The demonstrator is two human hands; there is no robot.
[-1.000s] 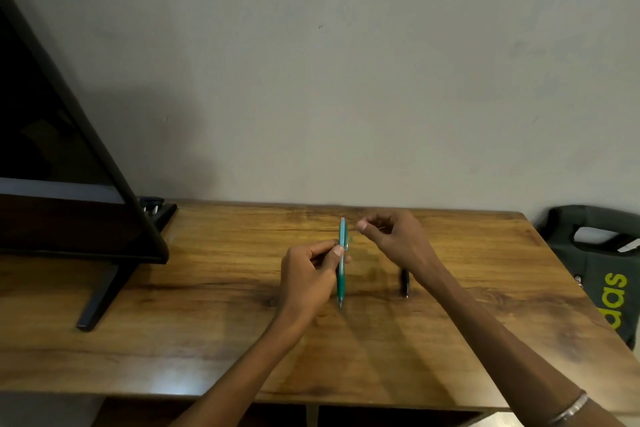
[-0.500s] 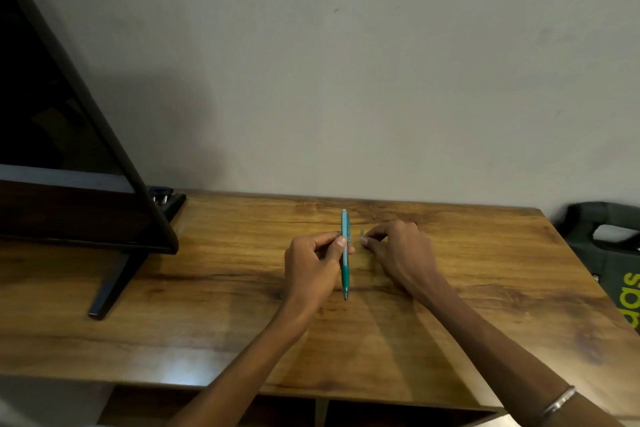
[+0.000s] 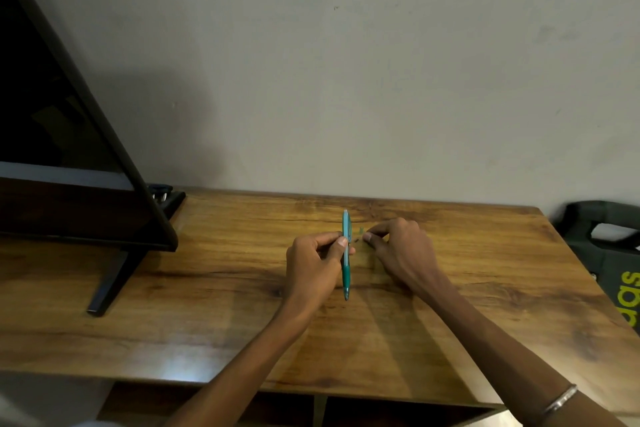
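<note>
My left hand (image 3: 313,263) pinches a teal pen (image 3: 346,276) between thumb and fingers, holding it nearly upright with its tip just above the wooden table (image 3: 207,288). My right hand (image 3: 401,253) rests low on the table just right of the pen, fingers curled. Its thumb and forefinger pinch a small green piece (image 3: 361,229) close to the tabletop. Whatever lies under the right palm is hidden.
A large dark screen (image 3: 52,149) on a black stand (image 3: 110,281) fills the left side of the table. A dark bag with yellow-green lettering (image 3: 620,263) stands beyond the table's right edge. A plain wall runs along the back.
My right hand has come down from the pen's top end to the tabletop, taking a small green piece with it and covering the dark item that lay there. The left hand keeps the pen.
</note>
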